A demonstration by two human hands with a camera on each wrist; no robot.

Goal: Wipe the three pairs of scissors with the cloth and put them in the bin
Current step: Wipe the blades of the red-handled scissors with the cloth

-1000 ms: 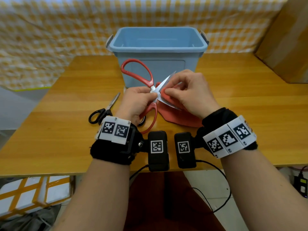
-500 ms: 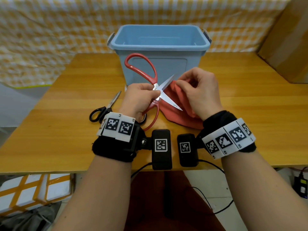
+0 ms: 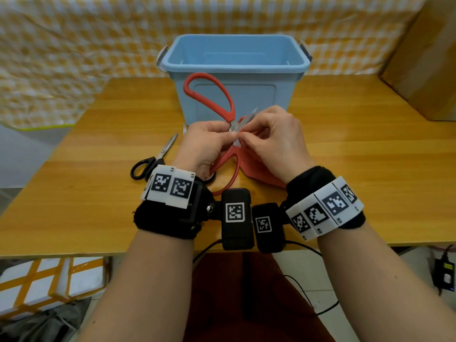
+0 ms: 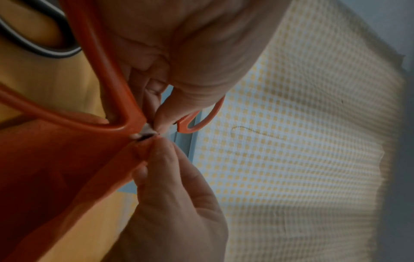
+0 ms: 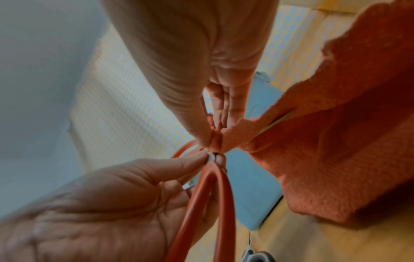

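At frame centre, the left hand (image 3: 207,144) pinches the red-handled scissors (image 3: 217,102) at their pivot, while the right hand (image 3: 271,141) pinches the red cloth (image 3: 256,169) around a blade beside it. The blue bin (image 3: 234,70) stands just behind on the table (image 3: 357,149), with black-handled scissors (image 3: 153,161) lying at left of centre.

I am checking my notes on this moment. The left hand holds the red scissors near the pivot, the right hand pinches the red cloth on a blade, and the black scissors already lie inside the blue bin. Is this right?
Not quite. In the head view the black scissors lie on the table, left of the blue bin, not inside it. The rest stands: the left hand holds the red scissors near the pivot, and the right hand pinches the red cloth on a blade.
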